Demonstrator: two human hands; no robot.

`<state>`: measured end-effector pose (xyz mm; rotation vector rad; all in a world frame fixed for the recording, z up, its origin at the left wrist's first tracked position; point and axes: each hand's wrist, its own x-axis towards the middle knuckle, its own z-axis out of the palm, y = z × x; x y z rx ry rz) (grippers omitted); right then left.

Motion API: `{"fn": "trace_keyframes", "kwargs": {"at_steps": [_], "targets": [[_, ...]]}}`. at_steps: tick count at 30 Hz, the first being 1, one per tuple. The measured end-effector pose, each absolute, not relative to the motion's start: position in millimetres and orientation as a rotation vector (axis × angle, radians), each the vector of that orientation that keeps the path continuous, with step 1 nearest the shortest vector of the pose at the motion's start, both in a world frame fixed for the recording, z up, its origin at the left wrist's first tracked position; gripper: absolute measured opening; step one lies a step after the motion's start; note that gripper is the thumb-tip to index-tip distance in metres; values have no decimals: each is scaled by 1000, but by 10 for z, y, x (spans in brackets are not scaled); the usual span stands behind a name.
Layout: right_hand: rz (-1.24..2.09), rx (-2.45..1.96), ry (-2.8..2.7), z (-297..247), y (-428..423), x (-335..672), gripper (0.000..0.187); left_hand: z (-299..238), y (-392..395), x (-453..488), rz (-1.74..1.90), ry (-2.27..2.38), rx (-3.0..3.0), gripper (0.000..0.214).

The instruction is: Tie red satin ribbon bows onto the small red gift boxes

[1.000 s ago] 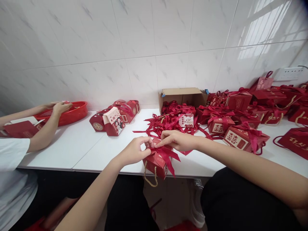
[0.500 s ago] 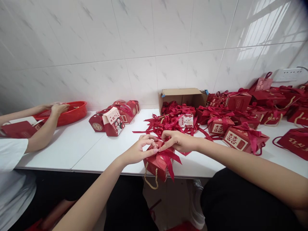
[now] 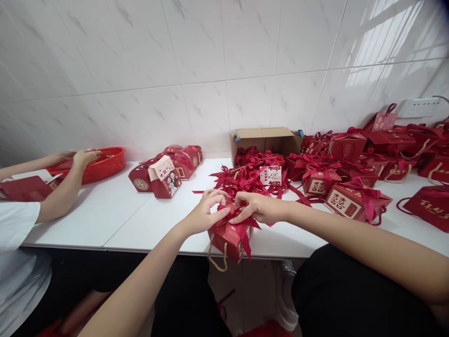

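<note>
Gift box (image 3: 232, 243) is at the near edge of the white table (image 3: 147, 227), approx. mid-scene, w/ an open carton (image 3: 266, 134) beyond on the far side, other red boxes (image 3: 343, 202) to the right, & a heap of loose ribbons (image 3: 242, 181) just past the hands. Its near corner laps over the table edge in view; can't tell if the base is fully supported.

Both hands meet over its top. Left hand (image 3: 205, 214): thumb + forefinger curled in, apparently pinching the ribbon (image 3: 242, 230). Right hand (image 3: 259, 207): thumb + forefinger look pinched on same ribbon, rest tucked. Exact grip partly hidden, red on red.

To do it well, I'd say: box first, base flat & steady on the table; then top held down; then ribbon, pulled evenly left/right, no twists; last the spot btwn fingertips, small moves, not pressing down b/c card prob. dents.

Front side faces near, turned a bit left; another side faces right. Long axis prob. runs left–right, right end swung nearer; far side's hidden, so not certain. Rope handle (image 3: 217, 267) hangs near-left; ribbon ends point right & near-right.
</note>
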<state>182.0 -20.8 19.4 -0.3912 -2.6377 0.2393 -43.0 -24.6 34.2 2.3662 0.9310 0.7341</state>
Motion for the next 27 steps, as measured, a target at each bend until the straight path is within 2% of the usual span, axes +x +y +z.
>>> {"fn": "trace_keyframes", "kwargs": {"at_steps": [4, 11, 17, 21, 27], "targets": [[266, -447, -2645, 195, -212, 1821, 42, 305, -308, -352, 809, 992, 2318, 21], [326, -442, -2548, 198, -241, 1831, 38, 221, -394, -294, 944, 1035, 2156, 27], [715, -669, -2139, 221, -295, 1793, 8, 209, -414, -295, 990, 1012, 2006, 32], [907, -781, -1968, 220, -272, 1785, 17, 199, -451, -287, 1043, 1036, 1901, 32], [830, -920, -1982, 251, -242, 1838, 26, 149, -470, -307, 1043, 1031, 1836, 35]]}}
